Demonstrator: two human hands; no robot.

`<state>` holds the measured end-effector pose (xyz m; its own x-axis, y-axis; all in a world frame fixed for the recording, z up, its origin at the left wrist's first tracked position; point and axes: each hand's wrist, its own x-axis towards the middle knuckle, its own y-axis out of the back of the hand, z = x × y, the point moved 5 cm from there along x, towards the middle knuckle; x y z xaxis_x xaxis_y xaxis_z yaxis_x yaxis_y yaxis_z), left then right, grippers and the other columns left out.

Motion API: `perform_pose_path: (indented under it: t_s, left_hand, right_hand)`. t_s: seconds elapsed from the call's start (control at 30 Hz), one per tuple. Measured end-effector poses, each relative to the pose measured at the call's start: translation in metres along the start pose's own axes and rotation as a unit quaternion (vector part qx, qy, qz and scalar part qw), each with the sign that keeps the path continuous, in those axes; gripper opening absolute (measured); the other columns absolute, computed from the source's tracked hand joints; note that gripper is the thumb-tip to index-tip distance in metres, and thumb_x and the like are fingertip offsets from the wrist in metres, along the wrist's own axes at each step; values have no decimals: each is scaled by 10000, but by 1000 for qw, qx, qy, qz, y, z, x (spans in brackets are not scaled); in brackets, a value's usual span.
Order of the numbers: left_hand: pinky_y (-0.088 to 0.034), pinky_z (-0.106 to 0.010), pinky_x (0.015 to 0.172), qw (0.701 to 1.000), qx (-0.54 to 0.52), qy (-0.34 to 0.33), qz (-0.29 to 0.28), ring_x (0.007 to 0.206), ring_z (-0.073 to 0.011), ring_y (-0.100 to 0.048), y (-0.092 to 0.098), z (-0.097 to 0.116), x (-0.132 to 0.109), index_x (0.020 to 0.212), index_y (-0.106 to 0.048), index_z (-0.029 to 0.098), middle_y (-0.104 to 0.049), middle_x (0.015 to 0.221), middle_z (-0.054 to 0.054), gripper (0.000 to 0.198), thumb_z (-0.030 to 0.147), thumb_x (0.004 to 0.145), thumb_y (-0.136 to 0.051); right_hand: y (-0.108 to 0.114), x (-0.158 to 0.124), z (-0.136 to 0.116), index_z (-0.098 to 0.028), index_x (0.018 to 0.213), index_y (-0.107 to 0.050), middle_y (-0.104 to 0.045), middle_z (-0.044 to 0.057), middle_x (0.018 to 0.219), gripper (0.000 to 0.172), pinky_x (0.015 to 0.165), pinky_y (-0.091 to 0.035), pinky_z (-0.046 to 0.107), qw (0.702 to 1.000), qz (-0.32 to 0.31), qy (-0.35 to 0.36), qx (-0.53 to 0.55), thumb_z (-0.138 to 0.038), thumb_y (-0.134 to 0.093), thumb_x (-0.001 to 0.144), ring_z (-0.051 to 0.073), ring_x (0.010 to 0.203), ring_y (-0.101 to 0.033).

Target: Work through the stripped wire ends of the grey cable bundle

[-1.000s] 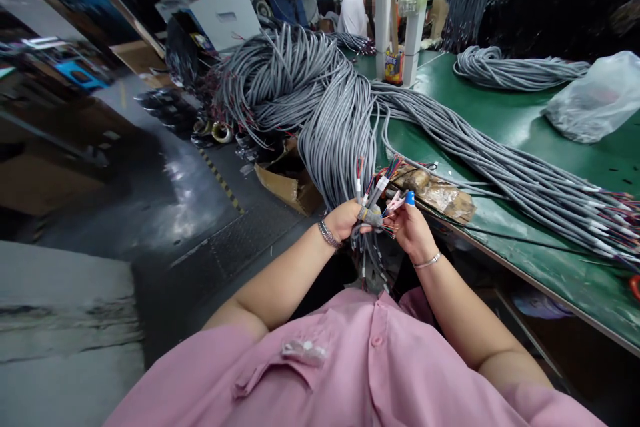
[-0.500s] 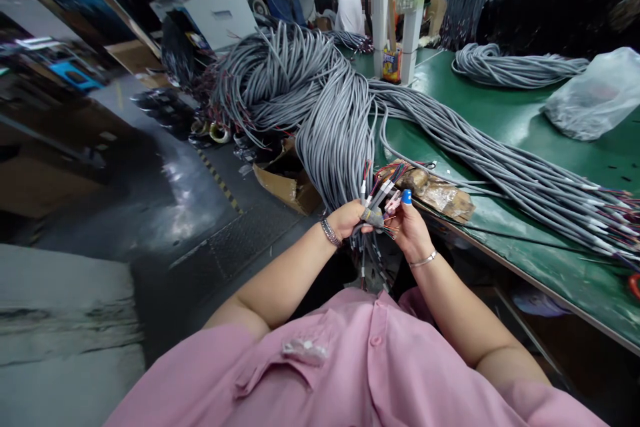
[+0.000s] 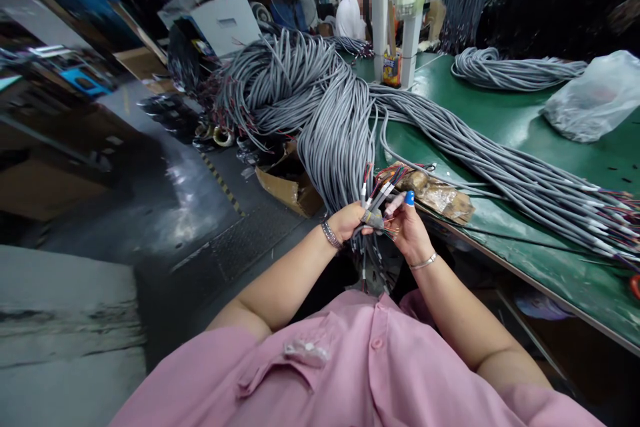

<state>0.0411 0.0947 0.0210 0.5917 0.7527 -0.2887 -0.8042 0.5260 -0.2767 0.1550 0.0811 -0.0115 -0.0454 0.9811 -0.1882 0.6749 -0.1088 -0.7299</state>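
Observation:
My left hand (image 3: pixel 349 221) is closed around the ends of several grey cables (image 3: pixel 383 195), whose thin coloured wires (image 3: pixel 397 177) fan out above it. A grey wrap with yellow marks (image 3: pixel 373 217) covers what looks like its thumb. Close beside it, my right hand (image 3: pixel 411 233) is curled with its fingers at the thin bare-ended wires (image 3: pixel 390 231); its exact grip is partly hidden. A blue cap (image 3: pixel 410 198) covers the right thumb, which points up, and a pale wrap (image 3: pixel 395 204) covers a finger next to it. More cable ends hang below my hands.
A big heap of grey cables (image 3: pixel 335 127) drapes over the table edge before me. Another bundle (image 3: pixel 480 153) runs along the green table (image 3: pixel 525 120). A taped cardboard piece (image 3: pixel 443 199), a plastic bag (image 3: pixel 595 97), a post (image 3: pixel 380 20) and an open carton (image 3: pixel 287 185) stand around. A person in white (image 3: pixel 351 15) sits behind.
My right thumb has shifted slightly right, away from the wrapped finger beside it. My left hand keeps its hold on the cables. The whole view has moved a little.

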Motion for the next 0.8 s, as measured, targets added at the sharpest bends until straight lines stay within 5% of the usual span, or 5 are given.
perform_pose_path:
  t_s: [0.2,0.33,0.5,0.7,0.8]
  left_hand:
    - [-239,-179,341,999,-5,-26,28,329,-34,-379,-4,2,-18,561,-591,99,-529,457,24,256,246,521,-797]
    - [-263,-189,379,996,15,-71,60,350,-51,-412,-7,-4,-33,569,-602,103,-516,426,21,286,313,586,-795]
    - [-282,-197,407,989,5,-106,108,380,-66,-447,-6,-9,-36,602,-623,108,-540,435,10,285,336,629,-792]
    - [-256,-203,401,989,-11,-119,82,371,-56,-423,-7,-11,-26,589,-628,108,-540,451,10,254,312,641,-770]
    - [-264,-207,399,990,-17,-112,78,372,-56,-423,-4,-11,-25,577,-620,111,-531,460,14,270,326,616,-778]
  right_hand:
    - [1,-6,-3,-216,838,-627,-674,27,825,515,573,-532,278,997,-51,-50,29,-720,-576,747,130,602,-573]
    - [3,-9,-6,-215,856,-651,-686,22,839,372,592,-535,243,997,-48,-54,25,-577,-662,772,124,647,-593]
    - [8,-6,-5,-191,873,-671,-663,5,769,318,555,-522,211,1000,-18,-15,12,-480,-728,754,103,617,-574]
    - [1,-5,-6,-182,739,-624,-571,-37,639,359,504,-465,205,1000,-13,14,-15,-510,-766,700,78,529,-488]
    - [6,-4,-10,-181,682,-598,-522,-57,571,374,482,-412,195,993,34,91,-73,-519,-756,706,60,480,-419]
